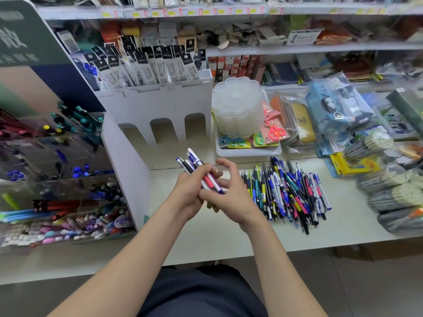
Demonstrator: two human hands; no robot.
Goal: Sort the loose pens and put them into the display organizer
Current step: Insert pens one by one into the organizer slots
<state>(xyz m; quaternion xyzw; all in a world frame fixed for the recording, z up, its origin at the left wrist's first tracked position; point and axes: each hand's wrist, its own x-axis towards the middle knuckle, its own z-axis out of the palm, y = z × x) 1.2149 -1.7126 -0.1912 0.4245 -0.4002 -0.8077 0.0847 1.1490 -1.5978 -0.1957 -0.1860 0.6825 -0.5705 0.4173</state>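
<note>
My left hand (191, 191) grips a bundle of several pens (194, 164), white, blue and pink, their tips pointing up and away from me over the counter. My right hand (229, 193) is against the bundle's lower end, its thumb and fingers loosely spread and touching the pens. A pile of loose pens (286, 193) in blue, black, yellow, green and pink lies on the white counter just right of my hands. The clear display organizer (57, 170) with pen-filled compartments stands at the left.
A white cardboard stand (160, 106) with arched slots and refill packs rises behind my hands. A white tray (249, 149) holds stacked clear plastic dishes and scissors. Bundled pencils (393, 193) and packaged goods crowd the right. The counter edge (229, 255) runs below my arms.
</note>
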